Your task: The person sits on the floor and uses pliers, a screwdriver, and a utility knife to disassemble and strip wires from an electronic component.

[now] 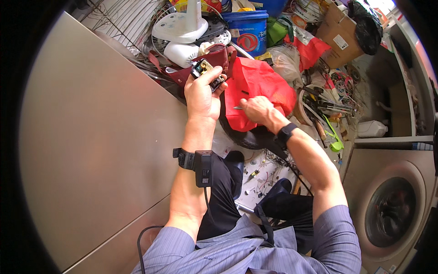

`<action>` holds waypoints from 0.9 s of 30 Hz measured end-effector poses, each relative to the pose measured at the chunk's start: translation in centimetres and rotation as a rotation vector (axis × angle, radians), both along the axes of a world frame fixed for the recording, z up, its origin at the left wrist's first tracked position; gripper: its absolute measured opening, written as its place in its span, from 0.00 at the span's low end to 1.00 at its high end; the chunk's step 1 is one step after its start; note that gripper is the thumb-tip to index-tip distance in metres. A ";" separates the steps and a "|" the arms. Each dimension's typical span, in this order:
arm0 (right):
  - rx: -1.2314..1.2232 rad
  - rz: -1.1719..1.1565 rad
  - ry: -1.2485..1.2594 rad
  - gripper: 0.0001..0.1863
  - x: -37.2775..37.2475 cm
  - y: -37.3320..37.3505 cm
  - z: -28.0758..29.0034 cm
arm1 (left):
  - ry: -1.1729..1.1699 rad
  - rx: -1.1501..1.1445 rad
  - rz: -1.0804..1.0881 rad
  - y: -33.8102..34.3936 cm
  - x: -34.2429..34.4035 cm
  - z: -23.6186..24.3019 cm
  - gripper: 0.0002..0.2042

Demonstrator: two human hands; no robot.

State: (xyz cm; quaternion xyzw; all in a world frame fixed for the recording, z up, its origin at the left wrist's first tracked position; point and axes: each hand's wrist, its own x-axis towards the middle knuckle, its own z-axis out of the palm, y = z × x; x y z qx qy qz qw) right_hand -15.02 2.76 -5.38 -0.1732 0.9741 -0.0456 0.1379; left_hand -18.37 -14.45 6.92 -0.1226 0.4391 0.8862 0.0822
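Note:
My left hand [205,93] is closed around a small black electronic unit [205,73] with exposed circuit parts, held up at the top centre of the head view. Lower and to the right, my right hand [260,109] is closed on a thin silver tool [237,108], whose kind I cannot make out, over a red fabric piece [278,93]. A small dark strip [245,92] lies on that fabric just above the tool. Behind my left hand is a maroon bag [178,76].
A large metal panel [91,137] fills the left, and a front-loading washer [392,201] stands right. Ahead are piled clutter, a white fan base [178,29], a blue bucket [246,25] and a cardboard box [335,32]. Small parts and wires [255,176] litter the floor.

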 end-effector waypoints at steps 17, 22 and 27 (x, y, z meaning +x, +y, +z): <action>-0.870 -0.501 0.267 0.07 4.2 4.6 4.0 | 0.066 -0.052 -0.146 4.2 1.6 -1.1 0.09; -0.751 -0.214 0.346 0.05 2.5 -0.6 1.6 | 0.036 -0.009 -0.018 3.2 1.7 -0.1 0.08; -0.365 0.097 0.279 0.03 -1.3 -2.8 -2.4 | -0.012 0.006 -0.013 3.1 1.5 0.2 0.07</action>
